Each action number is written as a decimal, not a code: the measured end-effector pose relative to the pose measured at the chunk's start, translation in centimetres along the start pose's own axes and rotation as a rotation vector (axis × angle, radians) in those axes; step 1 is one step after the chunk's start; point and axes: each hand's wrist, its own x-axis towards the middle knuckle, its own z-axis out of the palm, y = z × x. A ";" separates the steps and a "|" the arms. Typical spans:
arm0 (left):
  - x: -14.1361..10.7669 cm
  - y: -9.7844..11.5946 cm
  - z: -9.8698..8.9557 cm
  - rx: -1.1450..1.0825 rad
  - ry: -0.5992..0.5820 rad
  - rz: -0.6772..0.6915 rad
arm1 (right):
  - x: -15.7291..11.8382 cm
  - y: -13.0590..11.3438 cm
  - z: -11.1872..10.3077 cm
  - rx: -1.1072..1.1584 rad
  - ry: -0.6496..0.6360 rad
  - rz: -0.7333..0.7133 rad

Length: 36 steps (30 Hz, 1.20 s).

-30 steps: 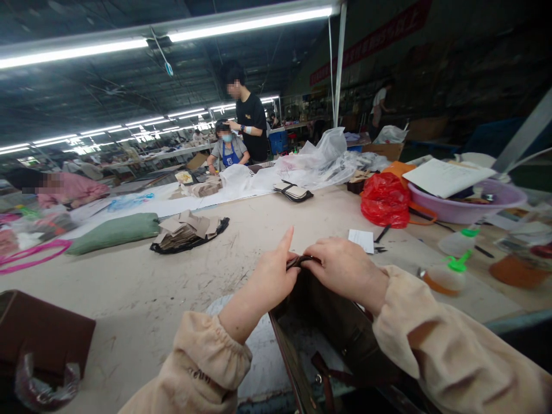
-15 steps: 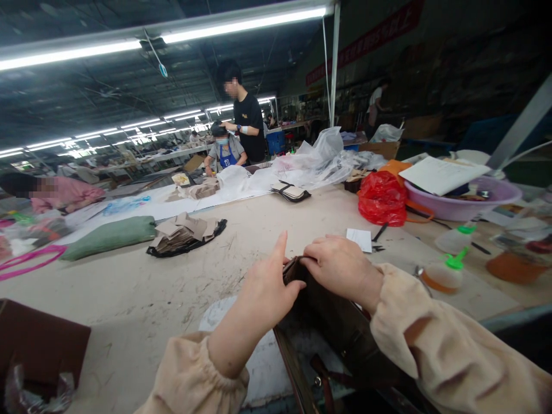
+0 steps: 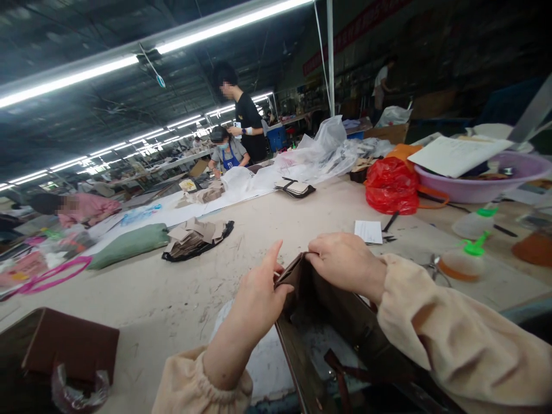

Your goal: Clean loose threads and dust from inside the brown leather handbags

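The left hand [image 3: 261,293] pinched the brown bag's [image 3: 297,345] far edge between thumb and fingers. The right hand [image 3: 347,263] gripped that edge just beside it.

red bag [image 3: 391,186] left of basin [image 3: 483,179] | bottles [image 3: 460,261] before basin

Tabletop [image 3: 146,302]: passage for you between brown bag [image 3: 73,345] and card pile [image 3: 194,237].
Tabletop, right: bottles [image 3: 460,265], red bag [image 3: 390,187], tub [image 3: 483,187] obstruct you.
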 end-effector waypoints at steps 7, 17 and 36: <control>4.0 -1.1 -1.6 -0.013 -0.231 0.141 | -0.6 -0.4 -1.3 -0.019 -0.099 0.103; 2.2 1.2 0.0 0.093 0.048 0.283 | -1.2 0.9 -0.9 0.052 -0.102 0.138; 2.6 0.8 0.3 0.107 0.055 0.330 | -1.7 0.9 -0.7 0.058 -0.040 0.100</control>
